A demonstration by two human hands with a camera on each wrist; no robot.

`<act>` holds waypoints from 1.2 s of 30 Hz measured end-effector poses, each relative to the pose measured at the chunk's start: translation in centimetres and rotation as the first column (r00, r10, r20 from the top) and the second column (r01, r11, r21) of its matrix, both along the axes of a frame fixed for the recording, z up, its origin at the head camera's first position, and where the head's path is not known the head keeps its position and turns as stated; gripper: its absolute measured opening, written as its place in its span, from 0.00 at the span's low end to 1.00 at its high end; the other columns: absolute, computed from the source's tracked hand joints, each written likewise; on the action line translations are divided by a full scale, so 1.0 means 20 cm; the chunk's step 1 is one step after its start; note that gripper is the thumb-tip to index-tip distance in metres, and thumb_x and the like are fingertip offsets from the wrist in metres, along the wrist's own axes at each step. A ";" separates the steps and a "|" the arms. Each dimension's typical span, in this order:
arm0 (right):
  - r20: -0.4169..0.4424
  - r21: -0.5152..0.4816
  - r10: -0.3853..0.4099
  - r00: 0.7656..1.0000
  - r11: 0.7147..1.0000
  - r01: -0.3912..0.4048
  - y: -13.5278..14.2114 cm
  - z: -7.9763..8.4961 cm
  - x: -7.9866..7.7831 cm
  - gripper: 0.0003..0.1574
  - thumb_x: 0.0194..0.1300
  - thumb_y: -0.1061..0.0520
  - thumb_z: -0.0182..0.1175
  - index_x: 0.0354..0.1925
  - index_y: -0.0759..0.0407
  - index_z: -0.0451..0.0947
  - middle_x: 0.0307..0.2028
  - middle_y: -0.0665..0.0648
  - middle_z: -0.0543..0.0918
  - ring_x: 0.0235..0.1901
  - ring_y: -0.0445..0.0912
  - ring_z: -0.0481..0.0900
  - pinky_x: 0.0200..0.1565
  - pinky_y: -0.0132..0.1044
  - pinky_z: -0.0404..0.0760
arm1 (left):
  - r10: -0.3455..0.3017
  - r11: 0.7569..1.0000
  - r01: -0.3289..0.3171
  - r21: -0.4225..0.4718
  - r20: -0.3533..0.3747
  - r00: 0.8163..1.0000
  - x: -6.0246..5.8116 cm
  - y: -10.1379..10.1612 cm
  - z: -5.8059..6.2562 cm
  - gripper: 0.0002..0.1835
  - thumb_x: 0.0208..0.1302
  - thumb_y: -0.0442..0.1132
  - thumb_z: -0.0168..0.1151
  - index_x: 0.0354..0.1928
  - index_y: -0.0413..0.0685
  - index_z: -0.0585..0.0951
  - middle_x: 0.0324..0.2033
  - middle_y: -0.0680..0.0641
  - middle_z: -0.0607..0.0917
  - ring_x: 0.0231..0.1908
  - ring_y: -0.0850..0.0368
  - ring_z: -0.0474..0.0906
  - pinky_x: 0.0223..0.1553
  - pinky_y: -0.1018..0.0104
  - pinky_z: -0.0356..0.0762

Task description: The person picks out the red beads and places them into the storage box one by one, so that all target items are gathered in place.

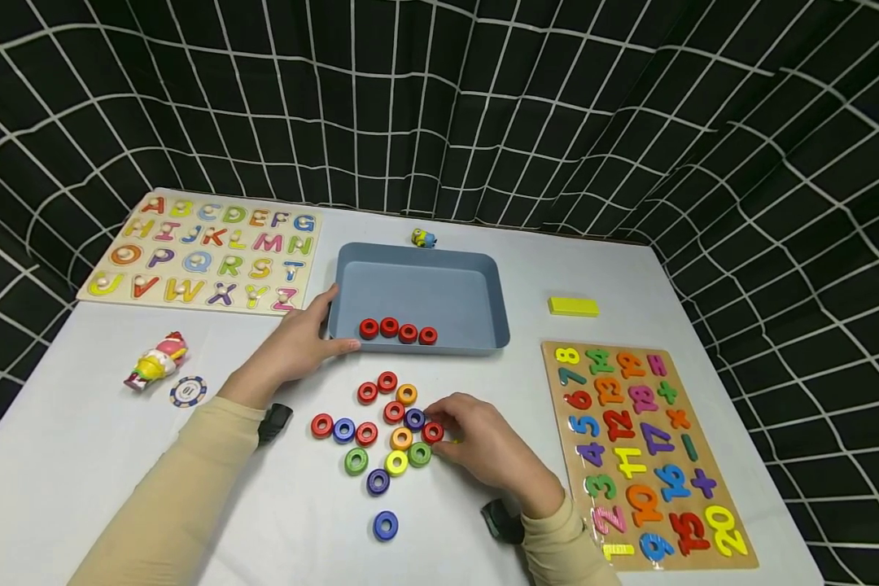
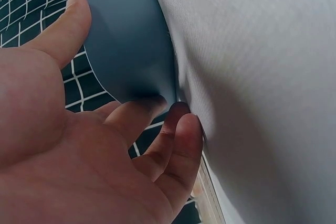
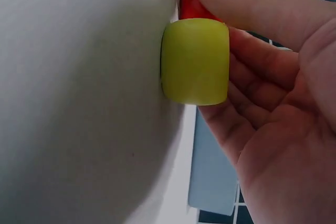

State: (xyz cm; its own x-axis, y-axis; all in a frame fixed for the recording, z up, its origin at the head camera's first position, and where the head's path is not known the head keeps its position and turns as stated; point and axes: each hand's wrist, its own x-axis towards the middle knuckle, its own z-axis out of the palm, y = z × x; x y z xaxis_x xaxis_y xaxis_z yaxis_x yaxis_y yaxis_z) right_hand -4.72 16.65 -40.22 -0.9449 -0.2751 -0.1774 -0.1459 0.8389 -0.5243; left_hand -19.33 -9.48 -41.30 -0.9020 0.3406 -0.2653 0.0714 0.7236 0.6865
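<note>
The blue-grey tray [image 1: 439, 297] holds several red rings [image 1: 408, 332] along its front wall. My left hand [image 1: 296, 342] rests against the tray's front left corner, thumb along the front wall and fingers at the left side; the left wrist view shows fingertips touching its outer wall [image 2: 131, 35]. My right hand [image 1: 487, 443] pinches a red ring [image 1: 432, 432] between thumb and fingers, at the right edge of a loose group of coloured rings [image 1: 396, 463]. A yellow ring [image 3: 195, 61] stands beside that thumb, mostly hidden in the head view.
A wooden alphabet board [image 1: 205, 252] lies back left, and a number board [image 1: 645, 456] at right. A small doll [image 1: 156, 360] and a poker chip [image 1: 188, 391] are at left. A yellow block [image 1: 574, 307] lies right of the tray; a tiny figure [image 1: 423, 238] is behind it.
</note>
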 end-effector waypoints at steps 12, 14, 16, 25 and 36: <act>-0.134 -0.126 -0.188 0.973 0.977 0.172 0.06 0.07 -0.14 0.18 0.55 0.61 0.70 0.45 0.51 0.80 0.41 0.47 0.80 0.42 0.45 0.78 0.47 0.44 0.80 | -0.012 1.000 0.011 -0.022 -0.006 1.000 0.00 -0.01 0.01 0.55 0.59 0.60 0.64 0.77 0.59 0.39 0.73 0.38 0.58 0.70 0.35 0.53 0.67 0.37 0.55; -0.178 -0.149 -0.235 0.955 0.966 0.210 0.06 0.08 -0.20 0.18 0.56 0.60 0.70 0.46 0.52 0.80 0.42 0.50 0.80 0.42 0.46 0.78 0.46 0.45 0.80 | -0.010 1.000 0.010 -0.020 -0.007 1.000 0.00 -0.01 0.00 0.55 0.59 0.60 0.64 0.77 0.59 0.40 0.73 0.38 0.58 0.70 0.35 0.54 0.67 0.38 0.55; -0.198 -0.169 -0.289 0.937 0.951 0.258 0.07 0.08 -0.27 0.18 0.56 0.59 0.69 0.47 0.53 0.80 0.43 0.52 0.80 0.42 0.47 0.78 0.47 0.44 0.79 | -0.012 1.000 0.011 -0.016 -0.008 1.000 -0.01 -0.01 0.00 0.55 0.59 0.60 0.64 0.77 0.58 0.40 0.73 0.38 0.58 0.70 0.35 0.54 0.67 0.38 0.56; -0.170 -0.123 -0.360 0.917 0.931 0.342 0.07 0.04 -0.52 0.19 0.57 0.57 0.69 0.48 0.56 0.79 0.44 0.56 0.80 0.43 0.49 0.79 0.46 0.43 0.79 | -0.013 1.000 0.013 0.002 -0.009 1.000 -0.01 -0.02 -0.01 0.55 0.59 0.60 0.64 0.77 0.57 0.40 0.74 0.40 0.57 0.71 0.36 0.54 0.68 0.39 0.55; -0.148 -0.081 -0.343 0.927 0.939 0.335 0.08 0.01 -0.54 0.20 0.59 0.57 0.68 0.50 0.57 0.80 0.46 0.57 0.81 0.44 0.50 0.81 0.46 0.44 0.80 | -0.012 1.000 0.012 -0.001 -0.016 1.000 -0.01 -0.01 0.01 0.54 0.58 0.60 0.64 0.77 0.57 0.41 0.73 0.40 0.59 0.69 0.37 0.56 0.67 0.40 0.58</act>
State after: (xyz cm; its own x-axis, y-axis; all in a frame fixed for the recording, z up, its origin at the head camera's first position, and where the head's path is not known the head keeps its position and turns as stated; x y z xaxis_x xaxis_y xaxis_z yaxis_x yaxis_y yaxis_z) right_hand -15.58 18.18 -39.94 -0.9980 0.0617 -0.0126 0.0581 0.8245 -0.5628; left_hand -19.49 -9.77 -41.19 -0.9021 0.3512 -0.2506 0.0912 0.7230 0.6848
